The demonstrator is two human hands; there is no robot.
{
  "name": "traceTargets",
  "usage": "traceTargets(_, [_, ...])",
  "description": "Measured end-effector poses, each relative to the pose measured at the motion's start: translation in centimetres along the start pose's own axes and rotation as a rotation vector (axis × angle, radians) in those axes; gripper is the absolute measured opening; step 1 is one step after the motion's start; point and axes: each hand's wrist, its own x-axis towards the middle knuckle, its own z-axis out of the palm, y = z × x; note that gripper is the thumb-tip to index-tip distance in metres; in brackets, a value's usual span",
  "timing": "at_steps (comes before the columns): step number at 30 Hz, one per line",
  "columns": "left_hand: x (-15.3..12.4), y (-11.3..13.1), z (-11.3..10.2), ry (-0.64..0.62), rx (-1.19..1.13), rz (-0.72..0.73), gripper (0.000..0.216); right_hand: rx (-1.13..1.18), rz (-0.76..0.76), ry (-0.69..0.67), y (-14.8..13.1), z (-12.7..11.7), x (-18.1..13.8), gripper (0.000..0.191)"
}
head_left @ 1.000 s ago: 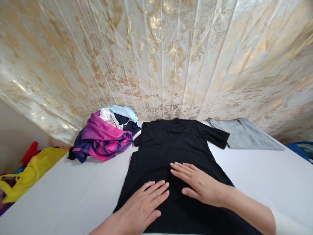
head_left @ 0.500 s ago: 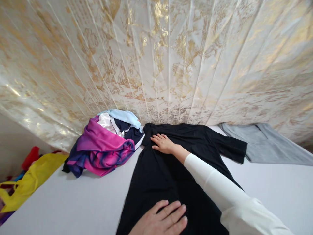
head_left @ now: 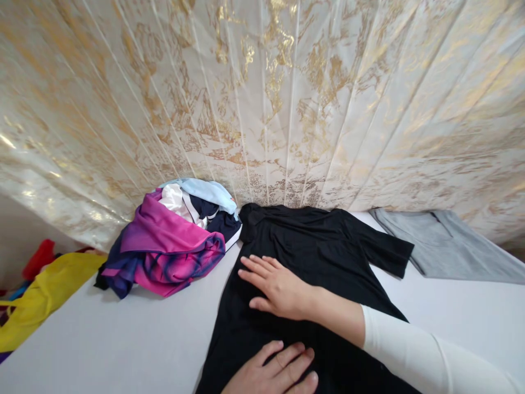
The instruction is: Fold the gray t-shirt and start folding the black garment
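A black short-sleeved garment [head_left: 311,246] lies spread on the white table [head_left: 123,339], its neck end toward the curtain. My right hand [head_left: 274,284] rests flat on its left side with fingers stretched out, open, a white sleeve on the forearm. My left hand [head_left: 274,372] lies flat on the garment's lower part at the bottom edge of the view, fingers extended and open, partly cut off.
A heap of pink, navy, white and light-blue clothes [head_left: 172,241] sits left of the black garment. A grey garment [head_left: 447,246] lies flat at the right. A gold-patterned cream curtain [head_left: 262,98] hangs behind the table. Yellow and red fabric [head_left: 36,290] lies off the table's left edge.
My right hand has slid back from the garment's left shoulder toward me, down its left side. My left hand stays flat on the lower part.
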Motion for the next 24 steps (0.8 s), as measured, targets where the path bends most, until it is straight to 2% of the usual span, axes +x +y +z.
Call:
traceTargets(2, [0.0, 0.1, 0.0, -0.002, 0.015, 0.003, 0.035, -0.002, -0.011, -0.025, -0.3, 1.0, 0.0, 0.065])
traceTargets(5, [0.3, 0.2, -0.4, -0.011, 0.028, 0.005, 0.036, -0.085, 0.125, 0.007, 2.0, 1.8, 2.5, 0.062])
traceTargets(8, [0.4, 0.3, -0.8, -0.021, 0.035, 0.008, 0.036, -0.150, 0.233, 0.025, 4.3, 1.7, 5.8, 0.057])
traceTargets(10, [0.3, 0.3, -0.9, -0.024, 0.043, 0.015, 0.035, -0.150, 0.247, 0.008, 4.4, 1.3, 6.6, 0.057])
traceTargets(15, [-0.8, 0.0, -0.6, 0.016, 0.041, -0.047, 0.035, -0.098, 0.239, 0.000, 1.0, 1.3, 3.6, 0.066])
traceTargets(18, [-1.4, 0.0, -0.1, -0.027, 0.033, -0.111, 0.037, -0.060, 0.176, -0.003, -0.6, 1.8, 2.2, 0.067])
traceTargets(20, [-1.5, 0.2, 0.1, -0.048, 0.021, -0.124, 0.037, -0.043, 0.149, -0.001, -0.8, 2.0, 2.4, 0.065])
traceTargets(24, [-2.0, -0.6, -1.2, -0.008, -0.149, -0.150, 0.032, -0.011, 0.256, 0.027, -0.2, 1.7, 3.2, 0.059])
